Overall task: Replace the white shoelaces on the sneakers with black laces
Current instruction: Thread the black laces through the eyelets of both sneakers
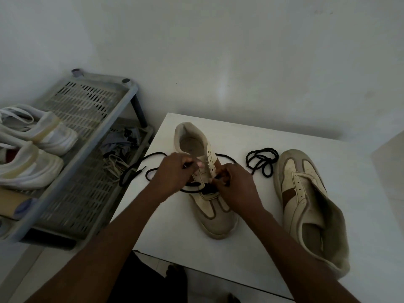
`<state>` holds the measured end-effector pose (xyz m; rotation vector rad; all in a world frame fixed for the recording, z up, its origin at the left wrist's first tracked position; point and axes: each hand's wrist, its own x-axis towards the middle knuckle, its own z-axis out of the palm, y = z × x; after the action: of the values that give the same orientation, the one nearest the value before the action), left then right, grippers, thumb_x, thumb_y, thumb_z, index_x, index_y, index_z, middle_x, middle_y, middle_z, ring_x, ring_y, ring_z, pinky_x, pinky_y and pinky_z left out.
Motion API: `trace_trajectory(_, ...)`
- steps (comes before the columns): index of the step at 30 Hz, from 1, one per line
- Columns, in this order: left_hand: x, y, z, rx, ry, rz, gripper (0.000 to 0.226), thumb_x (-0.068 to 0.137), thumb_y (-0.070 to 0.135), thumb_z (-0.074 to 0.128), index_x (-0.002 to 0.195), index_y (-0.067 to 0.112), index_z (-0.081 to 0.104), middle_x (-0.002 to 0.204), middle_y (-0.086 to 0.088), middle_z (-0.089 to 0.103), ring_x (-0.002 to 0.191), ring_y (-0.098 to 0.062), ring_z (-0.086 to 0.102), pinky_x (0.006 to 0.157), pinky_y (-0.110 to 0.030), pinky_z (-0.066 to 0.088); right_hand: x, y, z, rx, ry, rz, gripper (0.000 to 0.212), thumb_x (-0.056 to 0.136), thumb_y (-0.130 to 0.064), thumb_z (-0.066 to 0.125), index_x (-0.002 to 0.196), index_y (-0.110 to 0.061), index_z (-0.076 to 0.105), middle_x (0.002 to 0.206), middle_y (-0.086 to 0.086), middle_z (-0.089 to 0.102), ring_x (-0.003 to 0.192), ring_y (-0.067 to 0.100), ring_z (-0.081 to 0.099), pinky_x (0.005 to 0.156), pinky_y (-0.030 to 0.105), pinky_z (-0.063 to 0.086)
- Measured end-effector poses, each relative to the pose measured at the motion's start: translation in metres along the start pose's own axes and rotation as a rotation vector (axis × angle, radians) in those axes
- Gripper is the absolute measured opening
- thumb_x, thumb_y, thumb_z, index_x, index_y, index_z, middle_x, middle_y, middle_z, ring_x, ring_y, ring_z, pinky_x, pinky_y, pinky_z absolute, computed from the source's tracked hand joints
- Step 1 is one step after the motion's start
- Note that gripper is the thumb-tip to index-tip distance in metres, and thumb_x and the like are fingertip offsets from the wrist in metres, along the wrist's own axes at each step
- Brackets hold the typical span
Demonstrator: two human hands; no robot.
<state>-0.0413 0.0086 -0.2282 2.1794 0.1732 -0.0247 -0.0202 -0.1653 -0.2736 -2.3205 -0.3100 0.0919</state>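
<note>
A cream sneaker (215, 217) lies on the white table (179, 243), toe towards me. A black lace (140, 169) runs through its lowest eyelets and trails off to the left. My left hand (173, 173) pinches one end of that lace over the eyelet row. My right hand (235, 183) pinches the other strand at the shoe's right side. A second cream sneaker (306, 200) lies to the right with no lace in it, heel towards me. Between the two shoes sits a coiled second black lace (261, 161).
A grey plastic shoe rack (87, 119) stands left of the table, with two white sneakers (32, 149) on its top shelf. Cloth and pale laces (115, 162) lie on the lower shelf. A white wall rises behind the table.
</note>
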Motion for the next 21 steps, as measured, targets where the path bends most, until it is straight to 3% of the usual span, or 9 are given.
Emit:
trace_trajectory(2,-0.001,-0.001,0.006,0.245,-0.037,0.091,0.021,0.096,0.013,0.054,0.104,0.014,0.074,0.097,-0.001,0.070,0.084,-0.006,0.060,0.072,-0.012,0.040,-0.002,-0.001,0.005,-0.047,0.030,-0.006,0.027,0.080,-0.032,0.075,0.098,-0.017,0.062,0.093,-0.004,0.054,0.081,0.011,0.054,0.066,0.020,0.040)
trace_trajectory(5,-0.001,-0.002,0.011,0.317,-0.011,0.133,0.022,0.095,0.010,0.053,0.102,0.015,0.073,0.099,-0.002,0.069,0.091,-0.013,0.061,0.078,-0.018,0.040,-0.001,-0.004,0.004,-0.074,0.043,-0.029,0.025,0.081,-0.030,0.073,0.100,-0.018,0.063,0.097,-0.004,0.053,0.080,0.009,0.050,0.061,0.011,0.033)
trace_trajectory(9,0.002,-0.005,0.010,0.323,0.140,0.198,0.018,0.095,0.012,0.054,0.099,0.013,0.072,0.098,-0.003,0.063,0.088,-0.015,0.059,0.078,-0.026,0.048,0.003,-0.004,-0.007,-0.179,0.027,-0.167,0.020,0.084,-0.030,0.070,0.103,-0.022,0.067,0.107,-0.001,0.059,0.093,0.016,0.055,0.074,0.028,0.046)
trace_trajectory(12,0.006,-0.005,0.001,0.285,0.264,0.144,0.018,0.096,0.013,0.053,0.098,0.014,0.071,0.100,-0.001,0.061,0.089,-0.010,0.055,0.073,-0.006,0.038,0.006,-0.002,-0.017,-0.309,-0.067,-0.227,0.019,0.089,-0.029,0.065,0.104,-0.019,0.068,0.100,0.002,0.064,0.093,0.021,0.055,0.073,0.034,0.048)
trace_trajectory(14,0.008,-0.005,-0.007,0.261,0.358,0.110,0.019,0.095,0.012,0.053,0.097,0.017,0.071,0.100,0.001,0.061,0.087,-0.005,0.052,0.067,-0.001,0.033,0.007,-0.002,-0.022,-0.306,-0.158,-0.246,0.016,0.090,-0.030,0.064,0.098,-0.018,0.069,0.088,0.002,0.068,0.083,0.018,0.058,0.070,0.032,0.048)
trace_trajectory(18,0.012,-0.014,-0.030,0.270,0.609,0.015,0.019,0.096,0.014,0.053,0.104,0.015,0.070,0.105,-0.006,0.063,0.090,-0.012,0.055,0.072,-0.014,0.037,0.007,-0.011,-0.028,0.028,-0.246,-0.086,0.015,0.092,-0.025,0.062,0.083,-0.016,0.069,0.060,-0.005,0.064,0.050,0.001,0.056,0.054,0.020,0.045)
trace_trajectory(21,0.014,-0.028,-0.043,0.207,0.658,-0.002,0.020,0.095,0.016,0.056,0.107,0.012,0.071,0.102,-0.011,0.069,0.090,-0.022,0.064,0.079,-0.029,0.048,0.008,-0.009,-0.023,0.001,-0.084,0.035,0.008,0.089,-0.035,0.065,0.088,-0.027,0.064,0.065,-0.010,0.066,0.057,0.001,0.060,0.060,0.025,0.052)
